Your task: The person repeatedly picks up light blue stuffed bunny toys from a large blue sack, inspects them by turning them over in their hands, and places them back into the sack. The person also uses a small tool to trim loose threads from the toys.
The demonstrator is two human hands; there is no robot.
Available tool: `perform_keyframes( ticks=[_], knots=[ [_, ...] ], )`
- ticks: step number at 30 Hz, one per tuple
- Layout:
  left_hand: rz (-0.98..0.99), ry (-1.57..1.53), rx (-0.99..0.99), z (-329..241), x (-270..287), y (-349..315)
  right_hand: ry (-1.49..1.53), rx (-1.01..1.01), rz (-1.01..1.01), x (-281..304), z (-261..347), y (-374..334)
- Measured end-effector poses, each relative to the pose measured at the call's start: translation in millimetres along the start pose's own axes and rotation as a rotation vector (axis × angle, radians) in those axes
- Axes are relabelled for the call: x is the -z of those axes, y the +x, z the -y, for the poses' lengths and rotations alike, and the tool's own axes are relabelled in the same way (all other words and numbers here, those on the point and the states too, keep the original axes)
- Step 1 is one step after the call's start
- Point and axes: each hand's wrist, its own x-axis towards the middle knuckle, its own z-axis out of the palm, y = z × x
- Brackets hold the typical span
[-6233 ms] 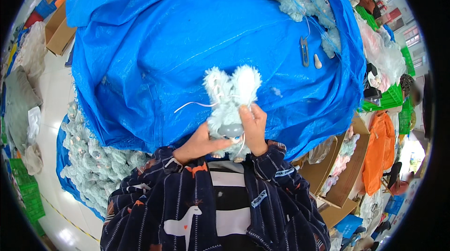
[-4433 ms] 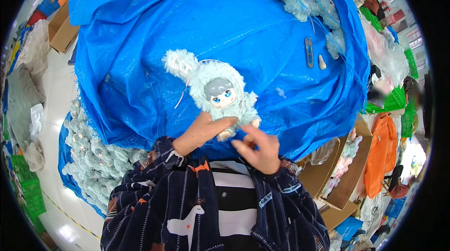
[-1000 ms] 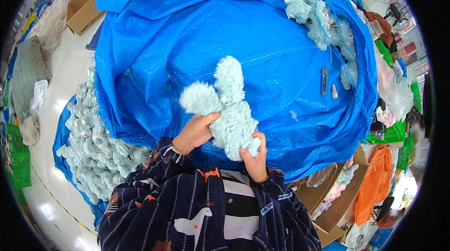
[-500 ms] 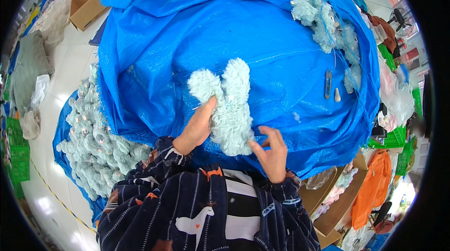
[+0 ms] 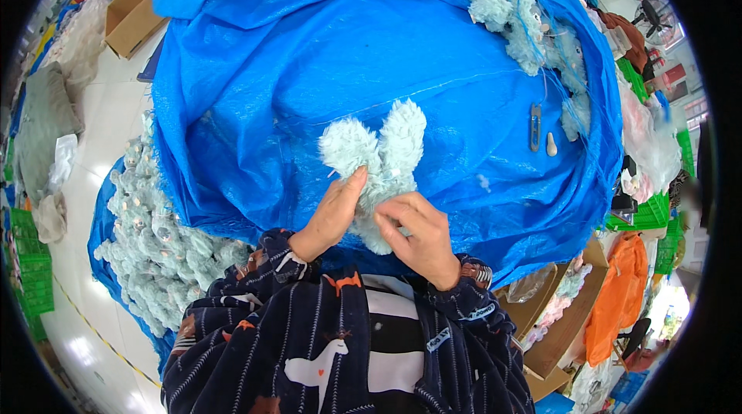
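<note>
A fluffy pale blue-green plush toy (image 5: 401,143) with two long ear-like parts points away from me above the blue tarp. My left hand (image 5: 328,214) is closed on its left side, thumb on top of the fur. Over its lower middle, my right hand (image 5: 421,230) has its fingertips pinched together against the fur. Whether they grip fur or something small is hidden. To the right on the tarp lie small metal thread snips (image 5: 535,128) and a pale bulb-shaped piece (image 5: 551,145).
The wrinkled blue tarp (image 5: 325,51) covers the surface before me. More plush toys (image 5: 522,31) line its far right edge. A heap of plush toys (image 5: 147,236) lies at lower left. Cardboard boxes stand at far left (image 5: 135,16) and lower right (image 5: 563,337).
My right hand has moved left onto the toy and its fingers have closed from a spread pose. My left hand keeps its hold. The view has shifted slightly.
</note>
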Motion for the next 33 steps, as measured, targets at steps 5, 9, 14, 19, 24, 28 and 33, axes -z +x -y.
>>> perform_keyframes(
  ticks=[5,9,14,19,24,28,33],
  knots=[
    [0.016,0.321,-0.169,-1.0,-2.4,-7.7,-0.236,0.082,-0.146,-4.9,-0.4,13.9],
    [-0.035,0.160,-0.057,-0.9,-8.1,-6.8,-0.221,0.064,-0.133,-5.4,-6.3,15.4],
    [0.035,-0.100,0.121,11.6,-0.9,2.6,0.314,-0.194,0.013,14.8,-18.9,4.2],
    [0.053,-0.505,0.171,-3.3,-12.4,6.7,-0.106,-0.171,-0.380,86.0,-51.7,19.6],
    [0.096,-0.521,0.231,5.8,-4.9,7.0,-1.116,-0.186,-0.462,154.8,-139.0,39.3],
    [0.094,-0.549,0.269,11.6,-3.7,7.9,-1.228,-0.424,-0.343,159.6,-170.0,46.5],
    [0.135,-0.595,0.244,3.3,-1.9,5.9,-0.564,-0.382,-0.515,155.1,-157.3,44.5]
  ],
)
